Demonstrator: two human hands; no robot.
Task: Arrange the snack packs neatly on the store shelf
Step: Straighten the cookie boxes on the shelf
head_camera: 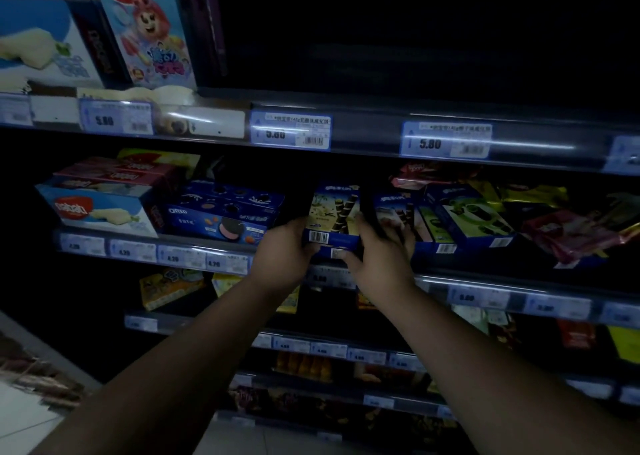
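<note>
**A:** What can you read on the shelf (429,281)?

**B:** I read OREO on the blue box (221,214). Tags (445,140) on the rail above it say 5.80, and those just below it say 4.20.

**A:** Any room?

**B:** There's a dark gap just right of the OREO box. The wafer-roll pack (334,219) stands there at the front edge.

**A:** Hands?

**B:** My left hand (284,250) and right hand (377,257) clasp its two sides, fingers curled.

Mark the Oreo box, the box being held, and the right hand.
Oreo box (221,224): head view, on its front face.
Held box (334,212): head view, on its printed face above the barcode.
Right hand (379,262): head view, on the back of the hand.
</note>
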